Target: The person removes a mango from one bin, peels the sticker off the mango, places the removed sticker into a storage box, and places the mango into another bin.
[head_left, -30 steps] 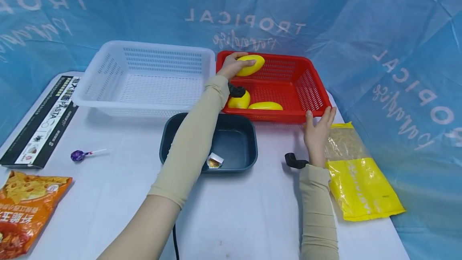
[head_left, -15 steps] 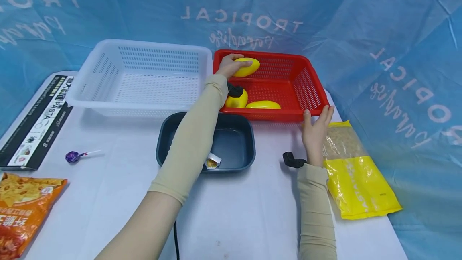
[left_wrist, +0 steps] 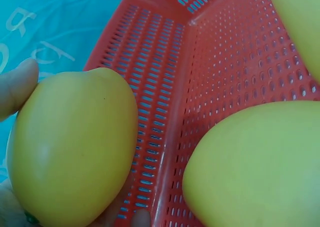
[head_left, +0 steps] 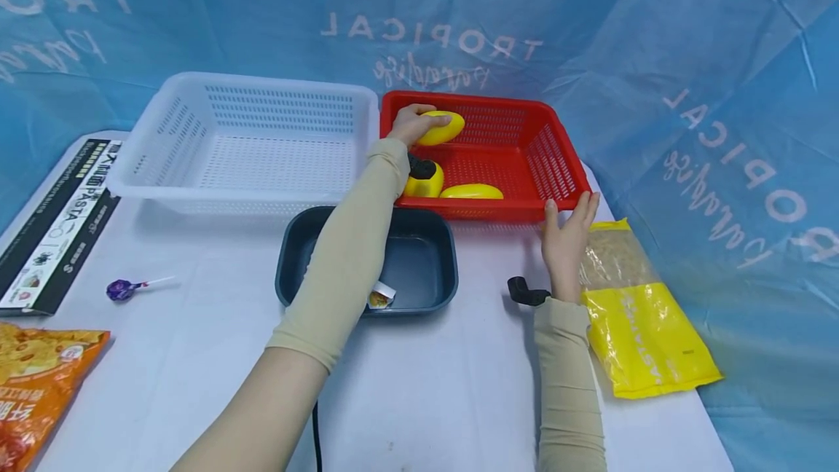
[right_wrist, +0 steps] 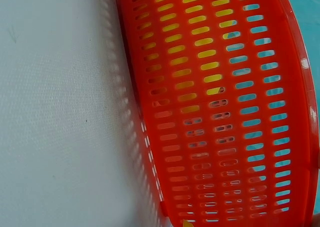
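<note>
My left hand (head_left: 408,124) grips a yellow mango (head_left: 446,128) at the back left of the red basket (head_left: 557,159). In the left wrist view this mango (left_wrist: 75,147) shows a small green stem end, with finger (left_wrist: 17,87) and thumb around its sides. Below it, inside the basket, lie two more yellow mangoes, a rounded one (head_left: 426,186) partly behind the wrist camera and a long one (head_left: 472,191) along the front wall. With straight fingers, my right hand (head_left: 565,246) touches the basket's front right corner. The right wrist view shows mostly the slotted wall (right_wrist: 215,112).
Left of the red basket stands a white basket (head_left: 164,191). A dark blue tray (head_left: 419,261) with a small wrapped item (head_left: 381,296) sits under my left forearm. Around are a lollipop (head_left: 124,288), pasta box (head_left: 59,231), orange snack bag (head_left: 39,377) and yellow bag (head_left: 645,333).
The whole head view has drifted slightly left. My left hand has lowered a little with the mango toward the basket. My right hand stays at the basket corner.
</note>
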Demonstrator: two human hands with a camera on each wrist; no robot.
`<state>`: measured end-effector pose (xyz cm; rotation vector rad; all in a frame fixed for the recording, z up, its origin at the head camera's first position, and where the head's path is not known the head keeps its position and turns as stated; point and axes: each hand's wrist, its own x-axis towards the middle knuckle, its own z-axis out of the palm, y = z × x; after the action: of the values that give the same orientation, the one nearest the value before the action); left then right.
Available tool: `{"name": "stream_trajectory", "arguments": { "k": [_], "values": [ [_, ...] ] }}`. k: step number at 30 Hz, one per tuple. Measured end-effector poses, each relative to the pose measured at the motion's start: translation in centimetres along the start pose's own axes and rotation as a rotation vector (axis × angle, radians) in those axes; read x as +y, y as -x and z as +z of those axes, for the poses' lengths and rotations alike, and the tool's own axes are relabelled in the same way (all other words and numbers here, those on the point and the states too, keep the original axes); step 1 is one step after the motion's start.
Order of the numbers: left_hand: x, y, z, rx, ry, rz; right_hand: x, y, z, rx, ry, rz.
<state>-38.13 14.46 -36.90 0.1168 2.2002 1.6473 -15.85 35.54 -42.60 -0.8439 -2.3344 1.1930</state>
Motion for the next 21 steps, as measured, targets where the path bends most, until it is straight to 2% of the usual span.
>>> {"name": "stream_trajectory", "arguments": {
  "k": [6, 13, 17, 21],
  "values": [
    [-0.1, -0.5, 0.2, 0.016, 0.009, -0.026, 0.0, -0.3, 0.0, 0.002, 0.000, -0.015],
    [-0.3, -1.1, 0.4, 0.023, -0.041, -0.078, -0.1, -0.3, 0.1, 0.008, 0.001, -0.011],
    [-0.5, -1.1, 0.5, 0.016, -0.068, -0.106, -0.2, -0.1, 0.1, 0.003, 0.005, 0.004],
    [-0.5, -0.9, 0.6, 0.012, -0.080, -0.108, -0.1, -0.1, 0.1, 0.007, 0.004, 0.014]
  ]
}}
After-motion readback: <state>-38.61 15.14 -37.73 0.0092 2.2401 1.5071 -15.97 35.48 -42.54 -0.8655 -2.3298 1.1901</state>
